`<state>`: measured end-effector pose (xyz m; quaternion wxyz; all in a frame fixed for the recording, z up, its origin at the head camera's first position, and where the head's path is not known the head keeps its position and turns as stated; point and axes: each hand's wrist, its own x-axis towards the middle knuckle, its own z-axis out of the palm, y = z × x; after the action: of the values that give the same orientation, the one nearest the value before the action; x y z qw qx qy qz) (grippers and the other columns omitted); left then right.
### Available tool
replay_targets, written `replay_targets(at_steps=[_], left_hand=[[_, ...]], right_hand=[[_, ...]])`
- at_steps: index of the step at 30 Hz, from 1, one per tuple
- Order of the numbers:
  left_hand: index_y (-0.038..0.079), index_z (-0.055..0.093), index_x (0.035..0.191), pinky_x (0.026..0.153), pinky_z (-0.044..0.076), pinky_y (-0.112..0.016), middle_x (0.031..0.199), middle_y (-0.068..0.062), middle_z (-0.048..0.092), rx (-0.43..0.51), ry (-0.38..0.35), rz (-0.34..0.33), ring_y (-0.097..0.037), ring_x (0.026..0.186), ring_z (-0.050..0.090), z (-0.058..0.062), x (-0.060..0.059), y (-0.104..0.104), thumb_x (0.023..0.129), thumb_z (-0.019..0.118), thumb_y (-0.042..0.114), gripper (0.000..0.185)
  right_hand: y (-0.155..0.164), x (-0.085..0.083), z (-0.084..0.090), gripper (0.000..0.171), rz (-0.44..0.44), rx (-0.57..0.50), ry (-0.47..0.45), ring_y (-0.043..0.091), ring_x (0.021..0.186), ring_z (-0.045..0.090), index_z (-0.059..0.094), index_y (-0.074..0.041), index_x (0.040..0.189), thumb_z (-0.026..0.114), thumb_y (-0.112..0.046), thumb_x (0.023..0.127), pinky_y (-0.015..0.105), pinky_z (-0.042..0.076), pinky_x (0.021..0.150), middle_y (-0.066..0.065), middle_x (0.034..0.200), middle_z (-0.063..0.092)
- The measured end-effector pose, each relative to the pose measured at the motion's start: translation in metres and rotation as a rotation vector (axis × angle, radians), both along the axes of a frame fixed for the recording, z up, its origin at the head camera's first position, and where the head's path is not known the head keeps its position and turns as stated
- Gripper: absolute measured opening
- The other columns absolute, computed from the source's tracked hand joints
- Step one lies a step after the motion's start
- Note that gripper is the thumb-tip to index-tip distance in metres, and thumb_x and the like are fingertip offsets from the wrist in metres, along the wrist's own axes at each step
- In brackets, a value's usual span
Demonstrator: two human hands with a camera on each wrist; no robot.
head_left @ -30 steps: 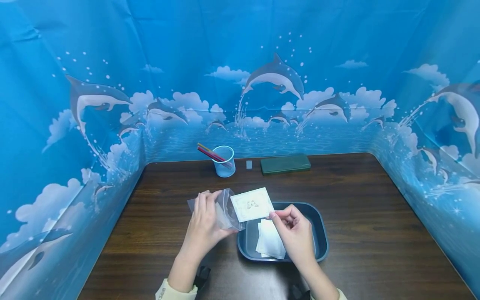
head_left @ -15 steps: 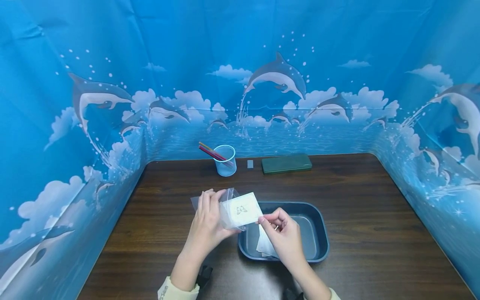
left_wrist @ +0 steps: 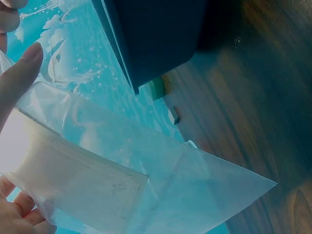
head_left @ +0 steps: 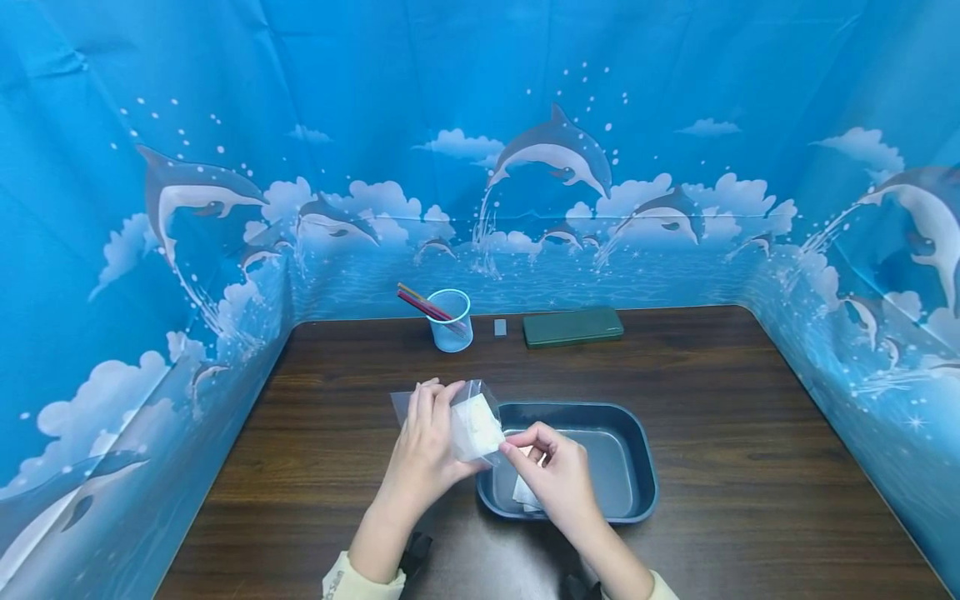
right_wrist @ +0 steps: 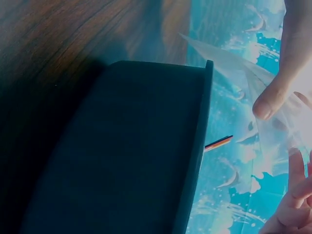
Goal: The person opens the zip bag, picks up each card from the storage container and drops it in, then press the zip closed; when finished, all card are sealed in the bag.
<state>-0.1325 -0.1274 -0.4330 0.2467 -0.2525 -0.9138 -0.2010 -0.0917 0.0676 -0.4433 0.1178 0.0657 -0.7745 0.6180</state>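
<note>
My left hand (head_left: 420, 450) holds a clear plastic bag (left_wrist: 214, 185) between thumb and fingers, its mouth facing right. A white card (head_left: 482, 423) sits largely inside it; through the film, the left wrist view shows the card's flat face and straight edge. With thumb and index finger, my right hand (head_left: 558, 475) pinches at the card's right corner, by the bag's mouth. Beneath the hands stands a dark blue-grey tray (head_left: 651, 471). More white paper pieces (head_left: 525, 497) lie in the tray's left part, partly hidden by my right hand.
At the table's back are a light blue mesh cup (head_left: 452, 333) with several coloured pencils (head_left: 423, 304), a small grey rectangular piece (head_left: 500, 327) and a dark green case (head_left: 573, 327). A dolphin-print curtain (head_left: 375, 125) surrounds the dark wooden table (head_left: 750, 433).
My right hand has moved left, sliding the butterfly-printed card from in front of the bag's mouth to mostly inside it. The left hand, with the bag, has shifted slightly right.
</note>
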Motion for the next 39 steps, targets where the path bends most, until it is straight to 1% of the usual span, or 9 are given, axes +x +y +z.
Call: replay_targets(at_steps=[4, 9, 13, 16, 21, 25, 31, 36, 39], left_hand=[[0.003, 0.042, 0.135, 0.102, 0.039, -0.048, 0.121, -0.017, 0.044, -0.009, 0.006, -0.007, -0.036, 0.123, 0.039, -0.001, 0.0, 0.002, 0.043, 0.096, 0.043, 0.114], [0.002, 0.042, 0.135, 0.103, 0.037, -0.05, 0.123, -0.019, 0.045, -0.034, 0.016, -0.013, -0.037, 0.125, 0.038, -0.001, 0.0, 0.003, 0.043, 0.096, 0.045, 0.115], [0.003, 0.041, 0.137, 0.104, 0.036, -0.05, 0.124, -0.017, 0.045, -0.066, 0.002, -0.013, -0.035, 0.126, 0.036, -0.001, 0.001, 0.003, 0.046, 0.095, 0.047, 0.114], [0.003, 0.04, 0.137, 0.103, 0.037, -0.049, 0.125, -0.018, 0.045, -0.07, -0.006, -0.008, -0.034, 0.126, 0.036, -0.001, 0.0, 0.002, 0.046, 0.095, 0.048, 0.115], [0.005, 0.04, 0.138, 0.102, 0.039, -0.048, 0.126, -0.018, 0.043, -0.04, -0.028, 0.023, -0.033, 0.124, 0.037, 0.001, -0.003, -0.006, 0.044, 0.096, 0.045, 0.116], [0.004, 0.039, 0.138, 0.103, 0.038, -0.048, 0.125, -0.017, 0.043, -0.027, -0.042, 0.059, -0.033, 0.123, 0.037, 0.002, -0.004, -0.015, 0.044, 0.096, 0.044, 0.116], [0.004, 0.039, 0.137, 0.102, 0.039, -0.048, 0.125, -0.018, 0.043, -0.035, -0.044, 0.079, -0.034, 0.122, 0.037, 0.001, -0.003, -0.022, 0.044, 0.096, 0.043, 0.116], [0.003, 0.039, 0.137, 0.101, 0.04, -0.048, 0.125, -0.018, 0.043, -0.035, -0.047, 0.067, -0.034, 0.12, 0.038, 0.0, -0.002, -0.022, 0.043, 0.097, 0.042, 0.117], [0.003, 0.04, 0.137, 0.102, 0.04, -0.049, 0.124, -0.019, 0.043, -0.032, -0.045, 0.066, -0.034, 0.12, 0.038, -0.001, -0.002, -0.022, 0.043, 0.097, 0.042, 0.117]], right_hand=[[-0.002, 0.0, 0.0, 0.008, 0.008, 0.092, 0.032, 0.011, 0.049, 0.047, 0.073, -0.028, 0.085, 0.079, -0.027, 0.08, 0.022, 0.03, 0.036, -0.011, 0.057, 0.055], [-0.004, 0.001, 0.0, 0.009, 0.013, 0.205, 0.045, 0.006, 0.049, 0.049, 0.076, -0.026, 0.089, 0.079, -0.026, 0.08, 0.02, 0.032, 0.036, -0.017, 0.06, 0.057], [-0.003, -0.001, 0.0, 0.01, 0.043, 0.275, 0.063, 0.003, 0.053, 0.051, 0.077, -0.024, 0.091, 0.079, -0.023, 0.081, 0.019, 0.043, 0.043, -0.019, 0.078, 0.065], [-0.001, -0.003, -0.001, 0.012, 0.057, 0.279, 0.094, 0.003, 0.055, 0.052, 0.078, -0.025, 0.091, 0.079, -0.02, 0.081, 0.02, 0.047, 0.048, -0.02, 0.089, 0.065], [0.012, -0.009, -0.005, 0.013, -0.035, 0.288, 0.122, 0.002, 0.051, 0.049, 0.078, -0.025, 0.088, 0.081, -0.016, 0.079, 0.021, 0.042, 0.042, -0.021, 0.084, 0.062], [0.03, -0.013, -0.014, 0.015, -0.107, 0.422, 0.062, 0.002, 0.051, 0.047, 0.077, -0.023, 0.09, 0.082, -0.02, 0.077, 0.021, 0.04, 0.042, -0.014, 0.09, 0.062], [0.048, -0.012, -0.033, 0.027, -0.139, 0.651, -0.089, 0.009, 0.062, 0.049, 0.075, -0.018, 0.097, 0.085, -0.024, 0.073, 0.023, 0.04, 0.047, 0.003, 0.102, 0.058], [0.055, -0.013, -0.046, 0.04, -0.096, 0.71, -0.203, 0.019, 0.074, 0.058, 0.072, -0.015, 0.105, 0.087, -0.026, 0.069, 0.027, 0.044, 0.05, 0.01, 0.11, 0.057], [0.059, -0.015, -0.052, 0.055, -0.052, 0.724, -0.281, 0.02, 0.073, 0.058, 0.068, -0.012, 0.115, 0.089, -0.027, 0.066, 0.029, 0.046, 0.051, 0.017, 0.116, 0.054]])
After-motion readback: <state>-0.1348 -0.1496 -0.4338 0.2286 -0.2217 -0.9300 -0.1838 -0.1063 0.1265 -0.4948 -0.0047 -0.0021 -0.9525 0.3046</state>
